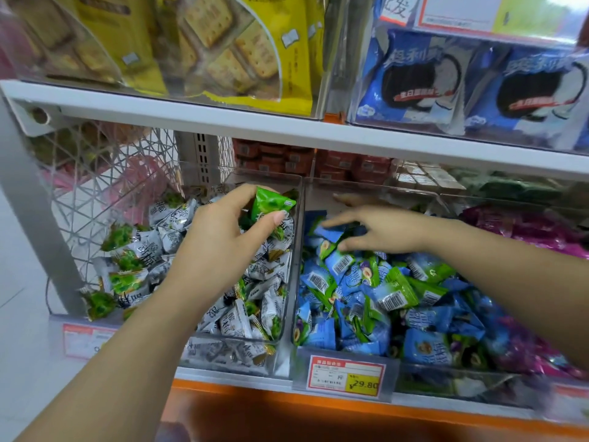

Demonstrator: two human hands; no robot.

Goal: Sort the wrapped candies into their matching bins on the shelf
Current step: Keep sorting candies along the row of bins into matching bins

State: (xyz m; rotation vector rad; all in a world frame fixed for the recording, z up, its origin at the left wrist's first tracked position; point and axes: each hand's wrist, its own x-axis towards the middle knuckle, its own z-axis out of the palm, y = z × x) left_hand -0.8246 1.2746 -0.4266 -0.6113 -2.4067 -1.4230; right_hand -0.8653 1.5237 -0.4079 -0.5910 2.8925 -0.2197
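Left fingers: clamped, thumb against fingertips, on one green candy. From the head view, my left hand has it up in the air.
Where it sits: above the back right corner of the left bin, just beside the clear wall shared with the right bin. It touches nothing but me.
Right fingers: apart and reaching, with nothing gripped that I can see. My right hand is low over the back of the right bin, thumb tip down on the blue and green candies.
Left bin's load: white and green candies, heaped loose.
Weight: next to nothing, I'd judge. It's one small puffed pillow pack.
Feel: the film is glossy, so probably slick. It's soft enough to crumple and unlikely to break.
Where to hold: across the puffed middle, thumb on one face and fingertips on the other. A flat crimped end would do for a lighter pinch.
Watch out: squeeze too gently and the smooth wrapper could slide out over the wrong side of the wall.
Matching: green turns up in both heaps, so I can't tell from here which bin this one belongs in.
Front edge: price tag clipped on the shelf lip below the right bin.
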